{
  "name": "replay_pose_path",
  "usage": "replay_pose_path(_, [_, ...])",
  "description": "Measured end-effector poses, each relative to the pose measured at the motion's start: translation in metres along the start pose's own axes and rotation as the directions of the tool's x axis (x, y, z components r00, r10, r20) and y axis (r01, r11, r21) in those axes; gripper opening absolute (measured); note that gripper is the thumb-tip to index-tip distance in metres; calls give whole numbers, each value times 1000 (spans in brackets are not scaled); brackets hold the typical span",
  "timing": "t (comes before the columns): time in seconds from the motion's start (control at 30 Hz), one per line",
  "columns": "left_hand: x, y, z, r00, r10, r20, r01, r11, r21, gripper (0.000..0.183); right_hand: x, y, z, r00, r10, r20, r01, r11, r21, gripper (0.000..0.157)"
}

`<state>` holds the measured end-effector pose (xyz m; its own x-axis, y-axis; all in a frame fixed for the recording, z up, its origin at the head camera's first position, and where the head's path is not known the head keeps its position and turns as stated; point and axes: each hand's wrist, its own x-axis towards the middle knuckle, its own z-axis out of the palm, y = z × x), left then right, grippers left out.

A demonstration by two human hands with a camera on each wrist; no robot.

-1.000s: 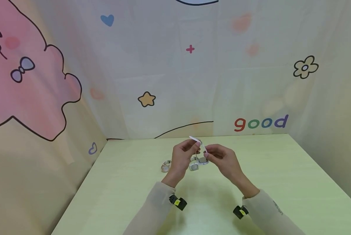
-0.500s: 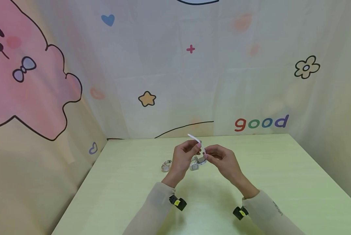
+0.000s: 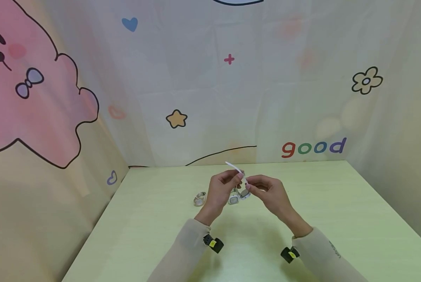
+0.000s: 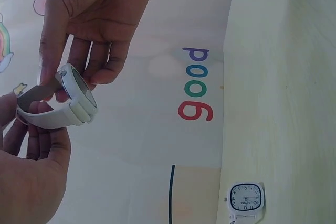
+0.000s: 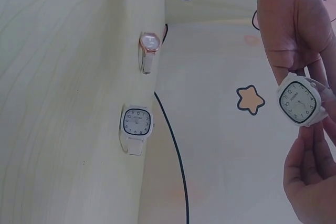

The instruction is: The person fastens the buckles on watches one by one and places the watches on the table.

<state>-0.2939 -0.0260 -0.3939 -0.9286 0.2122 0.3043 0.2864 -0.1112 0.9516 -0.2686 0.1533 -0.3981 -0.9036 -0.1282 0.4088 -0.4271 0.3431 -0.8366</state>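
Both hands hold a white wristwatch (image 5: 299, 102) above the table's far part. Its face is a rounded square with a black outline. My left hand (image 3: 219, 192) pinches the white strap (image 4: 52, 119) between thumb and fingers, and one strap end juts up past it. From the right, my right hand (image 3: 274, 195) pinches the strap close to the watch case, which hangs tilted below the fingertips. In the left wrist view the strap bends in a loop; fingers partly cover where its ends meet.
A second white square-faced watch (image 5: 137, 120) sits on the pale table (image 3: 154, 243) behind the hands. Further left is a smaller watch (image 5: 150, 43) with a rose-gold rim. A printed cloth (image 3: 210, 98) hangs at the table's back edge.
The strap and watch case have shifted and tilted slightly between the fingers. Both hands have stayed almost in place, and the two watches on the table have not moved.
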Motion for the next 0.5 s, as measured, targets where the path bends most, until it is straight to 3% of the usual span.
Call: replay_pose_path(0.5, [-5,1,1,1000,28,12,-28,998,48,29,-4,-7,-1,1000,20,-11,-20,1000,18,25])
